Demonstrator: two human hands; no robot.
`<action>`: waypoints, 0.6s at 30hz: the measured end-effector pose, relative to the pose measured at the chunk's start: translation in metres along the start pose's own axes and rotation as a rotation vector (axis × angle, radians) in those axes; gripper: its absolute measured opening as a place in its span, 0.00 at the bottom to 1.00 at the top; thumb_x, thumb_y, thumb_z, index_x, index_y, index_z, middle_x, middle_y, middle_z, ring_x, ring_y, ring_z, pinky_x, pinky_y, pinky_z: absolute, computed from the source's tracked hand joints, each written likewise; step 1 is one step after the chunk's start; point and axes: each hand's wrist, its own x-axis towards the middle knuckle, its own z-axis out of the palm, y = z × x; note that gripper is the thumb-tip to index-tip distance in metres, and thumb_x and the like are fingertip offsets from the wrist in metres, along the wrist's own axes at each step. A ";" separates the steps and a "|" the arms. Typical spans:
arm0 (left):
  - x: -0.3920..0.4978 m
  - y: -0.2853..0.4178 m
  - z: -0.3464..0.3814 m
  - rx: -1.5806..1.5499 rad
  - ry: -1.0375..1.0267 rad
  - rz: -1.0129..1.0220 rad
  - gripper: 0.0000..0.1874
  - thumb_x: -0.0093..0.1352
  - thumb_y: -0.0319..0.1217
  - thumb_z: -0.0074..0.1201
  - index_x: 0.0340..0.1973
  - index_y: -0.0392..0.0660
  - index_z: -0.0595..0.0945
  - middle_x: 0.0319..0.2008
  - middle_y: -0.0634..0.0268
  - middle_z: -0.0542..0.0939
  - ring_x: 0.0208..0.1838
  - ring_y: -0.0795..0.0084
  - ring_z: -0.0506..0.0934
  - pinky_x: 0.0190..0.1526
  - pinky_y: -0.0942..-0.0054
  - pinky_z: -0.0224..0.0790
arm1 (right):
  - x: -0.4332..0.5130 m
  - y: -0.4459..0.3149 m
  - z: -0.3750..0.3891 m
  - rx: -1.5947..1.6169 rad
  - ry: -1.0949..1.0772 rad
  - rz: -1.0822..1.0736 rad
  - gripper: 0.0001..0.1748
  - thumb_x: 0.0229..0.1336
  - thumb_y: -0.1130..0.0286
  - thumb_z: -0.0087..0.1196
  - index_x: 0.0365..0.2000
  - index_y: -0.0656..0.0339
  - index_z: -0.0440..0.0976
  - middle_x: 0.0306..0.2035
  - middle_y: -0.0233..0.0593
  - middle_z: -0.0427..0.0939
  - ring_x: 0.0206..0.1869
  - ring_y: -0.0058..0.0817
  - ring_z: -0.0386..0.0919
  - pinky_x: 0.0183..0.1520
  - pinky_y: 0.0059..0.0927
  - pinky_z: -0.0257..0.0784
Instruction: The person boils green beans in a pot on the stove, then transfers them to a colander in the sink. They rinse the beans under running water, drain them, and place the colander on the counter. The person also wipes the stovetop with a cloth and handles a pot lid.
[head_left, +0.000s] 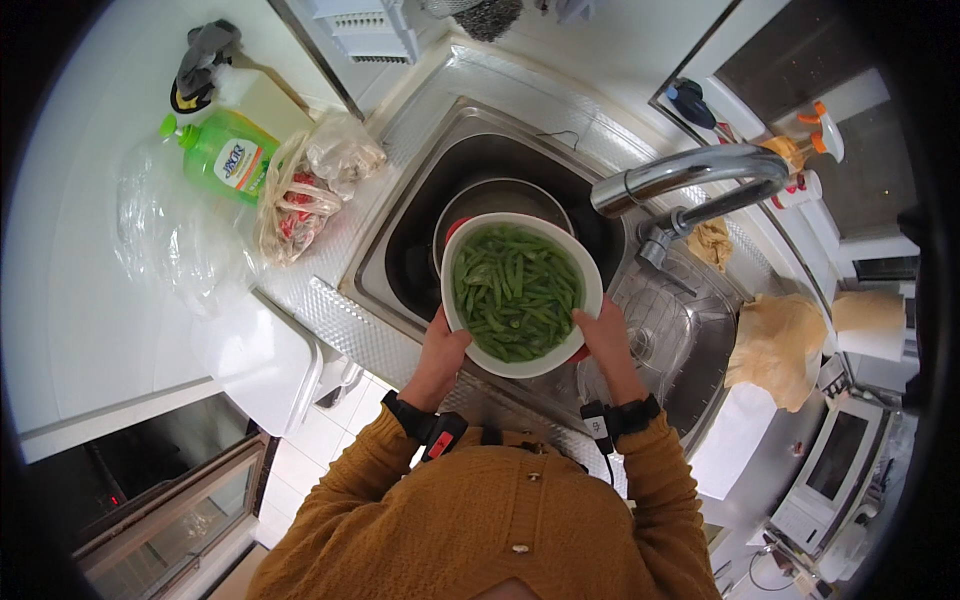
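A round white bowl (448, 300) holds cut green bean pods (517, 289) in water. Its near left side is gripped by my left hand (444, 352), the thumb on the rim; my right hand (604, 337) grips the near right side in the same way. Red parts show at the bowl's outer edge. Beyond and partly under it in this view, a round metal pot or basin (510, 187) stands in the dark main basin of the steel sink (405, 195). The fingers beneath the bowl are hidden.
A chrome faucet (690, 169) arches over the sink from the right. The smaller basin holds a wire rack (645, 322). On the left counter are a green soap bottle (225, 157) and plastic bags (300, 202). Brown paper (776, 345) lies at the right.
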 end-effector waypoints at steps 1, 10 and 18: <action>0.000 -0.002 -0.001 0.015 0.005 -0.039 0.30 0.53 0.17 0.37 0.54 0.37 0.63 0.43 0.61 0.73 0.41 0.72 0.73 0.33 0.79 0.66 | 0.001 0.003 0.000 -0.023 0.021 -0.027 0.19 0.48 0.76 0.45 0.44 0.67 0.67 0.38 0.54 0.73 0.42 0.44 0.73 0.44 0.39 0.67; 0.004 -0.033 -0.008 0.015 0.017 -0.058 0.26 0.58 0.20 0.41 0.54 0.38 0.62 0.43 0.60 0.72 0.41 0.70 0.73 0.37 0.75 0.69 | -0.003 0.020 0.002 -0.028 0.056 -0.091 0.21 0.48 0.76 0.44 0.46 0.65 0.65 0.39 0.56 0.73 0.43 0.49 0.72 0.45 0.41 0.66; 0.012 -0.017 -0.005 0.006 -0.004 -0.160 0.28 0.69 0.46 0.37 0.60 0.46 0.56 0.53 0.59 0.66 0.48 0.70 0.71 0.42 0.74 0.68 | -0.009 0.041 -0.007 -0.066 0.079 -0.173 0.30 0.50 0.75 0.42 0.57 0.57 0.54 0.45 0.56 0.71 0.46 0.50 0.71 0.49 0.41 0.65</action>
